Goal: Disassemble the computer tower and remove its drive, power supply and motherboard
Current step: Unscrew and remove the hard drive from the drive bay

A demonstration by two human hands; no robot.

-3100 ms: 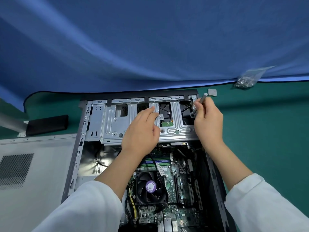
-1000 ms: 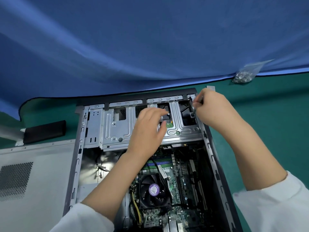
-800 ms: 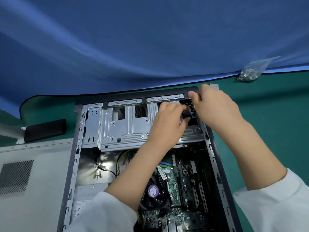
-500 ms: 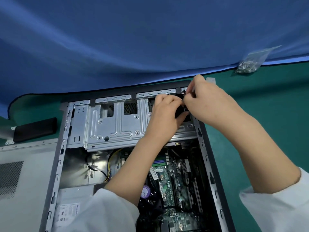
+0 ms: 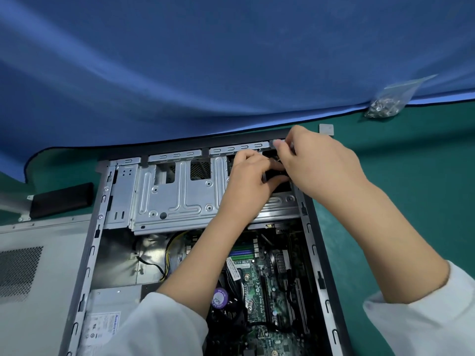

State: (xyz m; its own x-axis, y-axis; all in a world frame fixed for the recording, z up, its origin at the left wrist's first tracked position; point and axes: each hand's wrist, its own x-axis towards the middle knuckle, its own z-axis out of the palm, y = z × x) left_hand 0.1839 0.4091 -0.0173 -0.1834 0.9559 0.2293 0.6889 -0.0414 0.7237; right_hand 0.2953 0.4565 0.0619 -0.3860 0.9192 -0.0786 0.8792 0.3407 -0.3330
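The open computer tower [image 5: 316, 242] lies on its side on a green mat. A silver drive cage [image 5: 180, 196] spans its far end. The motherboard [image 5: 257, 278] with a purple-labelled fan [image 5: 219, 298] fills the near right, and the power supply [image 5: 113, 307] sits at the near left. Both hands meet at the cage's far right corner. My left hand [image 5: 249, 181] curls its fingers and thumb round a black part [image 5: 279, 173] in the cage opening. My right hand [image 5: 321, 168] pinches a thin grey screwdriver [image 5: 279, 143], mostly hidden by its fingers.
The removed grey side panel [image 5: 38, 265] lies left of the tower, with a black bar [image 5: 61, 200] beyond it. A clear bag of screws [image 5: 385, 106] and a small grey square [image 5: 326, 129] lie at the far right. A blue cloth [image 5: 231, 60] hangs behind.
My left hand has moved from the middle of the drive cage to its far right corner and curled round the black part. My right hand has stayed at that corner.
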